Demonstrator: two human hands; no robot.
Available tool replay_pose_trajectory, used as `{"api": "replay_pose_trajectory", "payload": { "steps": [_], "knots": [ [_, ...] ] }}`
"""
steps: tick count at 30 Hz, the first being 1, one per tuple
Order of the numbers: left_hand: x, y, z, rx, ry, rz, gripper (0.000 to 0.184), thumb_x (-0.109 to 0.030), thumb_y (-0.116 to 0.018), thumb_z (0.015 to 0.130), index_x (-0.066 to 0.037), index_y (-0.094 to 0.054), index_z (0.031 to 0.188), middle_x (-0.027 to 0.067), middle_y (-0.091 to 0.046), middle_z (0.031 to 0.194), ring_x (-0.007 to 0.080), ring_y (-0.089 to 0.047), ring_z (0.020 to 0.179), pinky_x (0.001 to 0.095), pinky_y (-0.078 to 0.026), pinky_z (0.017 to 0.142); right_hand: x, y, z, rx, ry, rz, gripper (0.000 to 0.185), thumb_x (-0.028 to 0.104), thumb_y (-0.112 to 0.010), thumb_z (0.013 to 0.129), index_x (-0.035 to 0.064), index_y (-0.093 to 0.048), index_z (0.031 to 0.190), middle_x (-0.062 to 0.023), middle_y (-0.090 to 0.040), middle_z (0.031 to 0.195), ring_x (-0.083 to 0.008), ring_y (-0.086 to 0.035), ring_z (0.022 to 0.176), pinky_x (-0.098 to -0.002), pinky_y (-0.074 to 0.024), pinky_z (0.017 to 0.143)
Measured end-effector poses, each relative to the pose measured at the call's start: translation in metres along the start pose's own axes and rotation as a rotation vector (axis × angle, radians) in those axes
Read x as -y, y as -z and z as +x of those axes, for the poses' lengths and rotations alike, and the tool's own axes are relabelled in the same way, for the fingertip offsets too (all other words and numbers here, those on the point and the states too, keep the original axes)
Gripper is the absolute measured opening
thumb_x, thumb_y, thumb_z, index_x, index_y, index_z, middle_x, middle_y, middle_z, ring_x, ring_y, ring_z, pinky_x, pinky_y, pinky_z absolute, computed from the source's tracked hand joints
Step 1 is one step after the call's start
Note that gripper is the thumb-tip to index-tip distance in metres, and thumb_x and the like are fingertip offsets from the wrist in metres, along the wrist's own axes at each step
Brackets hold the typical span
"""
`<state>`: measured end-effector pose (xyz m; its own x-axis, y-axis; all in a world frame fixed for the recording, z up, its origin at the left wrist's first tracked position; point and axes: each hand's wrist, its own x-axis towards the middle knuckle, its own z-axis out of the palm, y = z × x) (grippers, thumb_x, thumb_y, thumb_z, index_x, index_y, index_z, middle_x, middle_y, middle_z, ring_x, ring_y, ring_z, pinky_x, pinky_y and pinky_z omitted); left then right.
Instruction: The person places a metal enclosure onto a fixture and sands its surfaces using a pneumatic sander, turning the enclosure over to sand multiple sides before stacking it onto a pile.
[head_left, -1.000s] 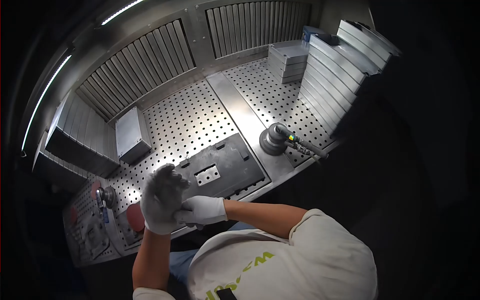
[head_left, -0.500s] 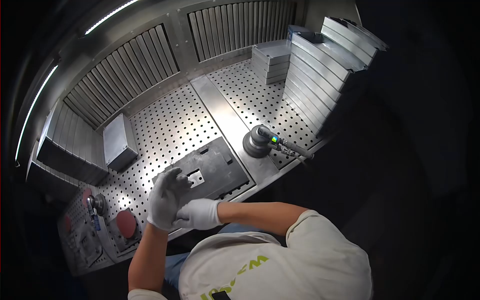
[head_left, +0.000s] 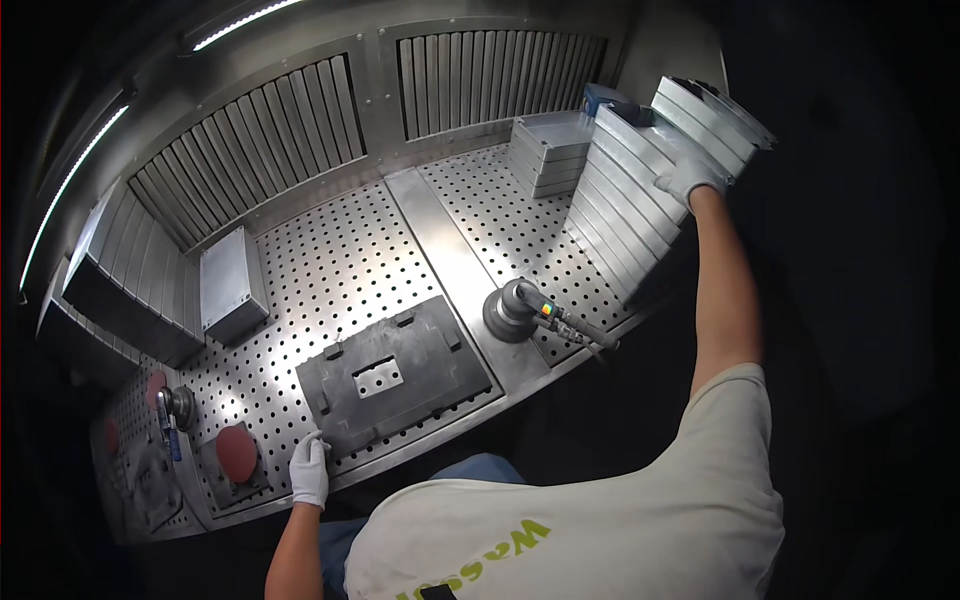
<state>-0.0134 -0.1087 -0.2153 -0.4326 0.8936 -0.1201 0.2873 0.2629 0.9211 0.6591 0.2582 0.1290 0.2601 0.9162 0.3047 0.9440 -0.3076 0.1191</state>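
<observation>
When locating the grip, take the dark fixture mat as dial centre and the slatted rear wall panels as 12 o'clock. Find the gloved right hand at 2 o'clock, laid against the upper part of the tall stack of metal housings. Treat finger closure there as undetermined, owing to blur and overlap; read the contact as probably suited to steadying or taking hold of an upper housing. Find the gloved left hand between 7 and 8 o'clock, beside the mat corner at the bench's front edge, with fingers partly open, slightly curled and nothing visible in the grasp.

Note the rectangular cutout and raised blocks on the mat, probably to keep a part from sliding. Note also the pneumatic sander at 2 o'clock, just beside the mat and pad-down on the bench strip, likely for quick reach.

Further out, see the short housing stack at 1 o'clock, the single housing at 10 o'clock and the red abrasive disc at 8 o'clock.
</observation>
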Motion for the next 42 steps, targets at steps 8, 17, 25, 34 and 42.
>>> {"api": "replay_pose_trajectory", "payload": {
  "steps": [8,17,25,34,42],
  "knots": [
    [0.005,-0.016,0.009,-0.078,-0.008,0.078,0.027,-0.016,-0.056,0.109,0.0,-0.069,0.128,0.0041,-0.07,0.095,0.0102,-0.064,0.084,0.0272,-0.052,0.082,0.029,-0.003,-0.044,-0.203,0.031,-0.169,0.031,0.043,-0.075,0.09,0.0152,-0.078,0.104,-0.0087,-0.076,0.109,-0.0302,-0.07,0.11,-0.0482,-0.0502,0.095],
    [-0.001,-0.017,0.001,-0.098,-0.083,0.127,0.028,-0.015,-0.058,0.107,-0.001,-0.07,0.127,0.0074,-0.073,0.097,0.0143,-0.068,0.088,0.0297,-0.054,0.085,0.103,-0.028,-0.116,-0.593,0.552,-0.066,0.005,0.017,-0.066,0.086,0.0143,-0.07,0.084,-0.0062,-0.067,0.087,-0.0297,-0.066,0.088,-0.0482,-0.0486,0.087],
    [-0.007,0.004,-0.007,-0.294,-0.355,0.367,0.027,-0.014,-0.063,0.101,-0.001,-0.07,0.123,0.0184,-0.073,0.113,0.0342,-0.07,0.106,0.0424,-0.054,0.097,0.232,-0.059,-0.244,-0.348,1.079,0.407,0.017,0.027,-0.077,0.081,0.0141,-0.067,0.079,-0.0046,-0.064,0.08,-0.0282,-0.064,0.081,-0.0447,-0.0456,0.078],
    [-0.001,0.029,-0.026,-0.288,-0.484,0.836,0.041,-0.02,-0.066,0.094,-0.003,-0.063,0.131,0.0154,-0.066,0.126,0.0364,-0.061,0.122,0.0501,-0.045,0.109,0.28,-0.117,-0.324,0.135,1.419,0.383,0.033,0.042,-0.081,0.081,0.0095,-0.075,0.078,-0.0084,-0.07,0.08,-0.0314,-0.069,0.085,-0.0475,-0.0521,0.08],
    [-0.01,0.03,-0.026,-0.267,-0.425,0.811,0.04,-0.022,-0.066,0.094,-0.003,-0.065,0.129,0.0143,-0.067,0.126,0.0366,-0.061,0.121,0.0511,-0.046,0.106,0.291,-0.132,-0.324,0.163,1.437,0.25,0.032,0.043,-0.078,0.085,0.0111,-0.076,0.083,-0.0064,-0.071,0.085,-0.0282,-0.07,0.091,-0.0461,-0.0509,0.085]
  ]
}}
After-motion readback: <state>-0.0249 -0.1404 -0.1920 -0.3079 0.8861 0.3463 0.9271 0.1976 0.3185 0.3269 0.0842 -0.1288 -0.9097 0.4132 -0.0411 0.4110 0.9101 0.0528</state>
